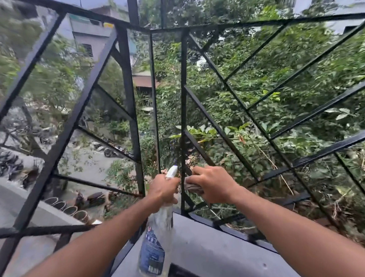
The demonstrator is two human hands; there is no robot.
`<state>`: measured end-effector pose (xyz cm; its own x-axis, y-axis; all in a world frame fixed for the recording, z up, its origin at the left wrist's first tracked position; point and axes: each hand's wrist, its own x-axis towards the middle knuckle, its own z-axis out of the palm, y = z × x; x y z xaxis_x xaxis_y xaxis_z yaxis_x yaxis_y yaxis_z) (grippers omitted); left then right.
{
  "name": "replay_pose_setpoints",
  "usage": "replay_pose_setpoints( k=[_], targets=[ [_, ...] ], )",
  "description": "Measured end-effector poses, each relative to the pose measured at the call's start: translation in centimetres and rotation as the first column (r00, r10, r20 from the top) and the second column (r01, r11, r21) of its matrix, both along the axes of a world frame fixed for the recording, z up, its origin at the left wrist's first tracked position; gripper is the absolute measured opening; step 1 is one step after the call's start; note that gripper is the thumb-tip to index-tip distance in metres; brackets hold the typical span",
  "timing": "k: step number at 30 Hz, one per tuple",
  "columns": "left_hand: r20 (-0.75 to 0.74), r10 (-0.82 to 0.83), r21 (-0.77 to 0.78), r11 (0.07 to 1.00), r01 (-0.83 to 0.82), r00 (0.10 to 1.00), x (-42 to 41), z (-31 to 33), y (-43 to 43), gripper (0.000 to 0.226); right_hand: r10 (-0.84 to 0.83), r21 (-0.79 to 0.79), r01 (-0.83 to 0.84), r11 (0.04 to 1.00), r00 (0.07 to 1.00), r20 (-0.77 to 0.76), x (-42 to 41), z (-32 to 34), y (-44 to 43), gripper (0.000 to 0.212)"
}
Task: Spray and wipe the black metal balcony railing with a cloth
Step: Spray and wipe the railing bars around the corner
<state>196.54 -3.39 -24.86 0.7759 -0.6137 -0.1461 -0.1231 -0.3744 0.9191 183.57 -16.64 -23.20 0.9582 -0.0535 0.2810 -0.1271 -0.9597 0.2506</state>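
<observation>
- Both hands are low at the far corner of the black railing (pixel 183 94), above the grey ledge (pixel 208 252).
- Left hand (pixel 162 189) grips the neck of a clear spray bottle (pixel 156 245), its nozzle aimed away at the bars and its body hanging over the ledge.
- Right hand (pixel 213 185) curls round a bunched cloth (pixel 193 186), held against an upright bar just right of the bottle.
- Trees (pixel 259 77) stand beyond the bars.
</observation>
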Motion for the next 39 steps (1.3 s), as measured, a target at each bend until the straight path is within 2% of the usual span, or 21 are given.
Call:
replay_pose_setpoints(
  k=[6,12,17,21,25,30,34,37,39],
  targets=[
    [0.0,0.001,0.083,0.997,-0.001,1.0,0.2,-3.7,-0.2,0.032,-0.038,-0.012,0.037,0.999,0.998,-0.044,-0.5,-2.4,0.0,0.041],
    [0.01,-0.021,0.167,0.986,0.019,1.0,-0.3,-6.4,0.1,0.02,-0.046,0.035,0.049,0.998,0.995,-0.085,-1.1,-5.0,-0.4,0.039],
    [-0.06,-0.01,0.193,0.981,0.022,0.998,0.0,-9.3,0.0,0.026,-0.052,0.068,0.059,0.996,0.994,-0.097,-1.1,-6.9,-0.5,0.04],
    [-0.153,-0.043,0.217,0.973,0.076,0.987,-0.3,-11.7,0.4,0.017,-0.063,0.082,0.074,0.994,0.989,-0.134,-0.9,-8.6,-0.3,0.044],
    [-0.131,0.009,0.262,0.965,0.025,0.991,-0.1,-12.8,0.8,0.015,-0.064,0.092,0.077,0.993,0.989,-0.136,-0.6,-10.1,0.0,0.037],
    [-0.264,0.028,0.226,0.974,0.033,0.964,-0.1,-13.6,0.4,0.015,-0.063,0.1,0.083,0.992,0.981,-0.186,0.5,-11.3,0.2,0.04],
    [-0.294,-0.013,0.226,0.97,0.083,0.956,0.6,-14.6,0.7,0.027,-0.005,-0.014,0.002,1.0,0.981,-0.195,2.7,-10.7,0.1,0.044],
    [-0.315,-0.034,0.196,0.975,0.1,0.948,2.2,-14.2,0.8,0.04,0.089,-0.155,-0.106,0.982,0.99,-0.111,6.3,-9.3,-0.1,0.024],
    [-0.338,-0.062,0.167,0.978,0.125,0.939,3.0,-13.7,1.0,0.041,0.119,-0.244,-0.138,0.96,0.989,-0.092,9.1,-7.8,-0.1,0.013]
  ],
)
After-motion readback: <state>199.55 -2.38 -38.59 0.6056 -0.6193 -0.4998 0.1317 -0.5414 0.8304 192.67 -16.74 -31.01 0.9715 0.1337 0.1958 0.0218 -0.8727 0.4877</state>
